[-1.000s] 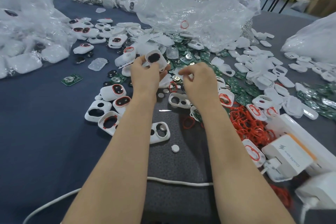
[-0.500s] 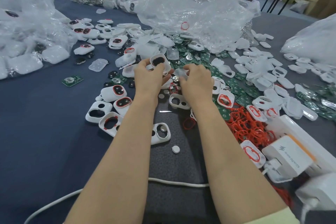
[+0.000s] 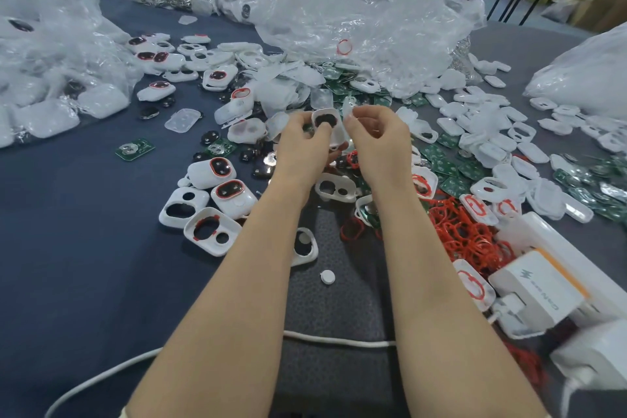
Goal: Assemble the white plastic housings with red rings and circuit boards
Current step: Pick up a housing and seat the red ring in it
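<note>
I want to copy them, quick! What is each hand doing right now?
Left hand: grips a white rounded plastic housing with a dark oval opening.
Right hand: fingers curled; whether they pinch anything cannot be told.

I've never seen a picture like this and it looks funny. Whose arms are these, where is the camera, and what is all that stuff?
There is no machine here: these are a person's two bare arms. The camera sits on their head and looks down, so you see what they see. The left hand holds a white plastic housing with a dark oval in it. The right hand is right beside it with its fingers curled; I cannot tell whether it pinches something small. On the blue table lie many more white housings, a heap of red rings, green circuit boards, crinkly clear plastic bags and a white cable.
</note>
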The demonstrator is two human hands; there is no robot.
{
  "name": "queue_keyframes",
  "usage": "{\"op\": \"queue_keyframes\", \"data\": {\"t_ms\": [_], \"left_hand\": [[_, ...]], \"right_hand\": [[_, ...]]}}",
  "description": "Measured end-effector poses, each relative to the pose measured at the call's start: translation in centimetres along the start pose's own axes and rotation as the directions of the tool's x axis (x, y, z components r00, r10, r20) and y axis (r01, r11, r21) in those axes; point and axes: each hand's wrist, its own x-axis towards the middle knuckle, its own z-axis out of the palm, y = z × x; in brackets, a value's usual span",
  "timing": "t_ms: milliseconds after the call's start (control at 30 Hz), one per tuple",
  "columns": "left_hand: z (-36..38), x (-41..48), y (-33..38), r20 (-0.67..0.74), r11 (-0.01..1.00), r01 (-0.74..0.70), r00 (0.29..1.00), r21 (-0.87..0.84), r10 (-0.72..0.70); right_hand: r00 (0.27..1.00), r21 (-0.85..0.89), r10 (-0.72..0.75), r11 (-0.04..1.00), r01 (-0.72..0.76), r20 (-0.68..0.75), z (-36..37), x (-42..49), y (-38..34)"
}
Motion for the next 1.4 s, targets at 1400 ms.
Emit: {"op": "queue_keyframes", "data": {"t_ms": [1400], "left_hand": [[0.7,-0.4,0.4,-0.054,0.999,-0.002,0.999,0.035,0.003]], "right_hand": [[0.990,0.041,0.107,0.994,-0.104,-0.095,1.4,-0.7,-0.5]]}}
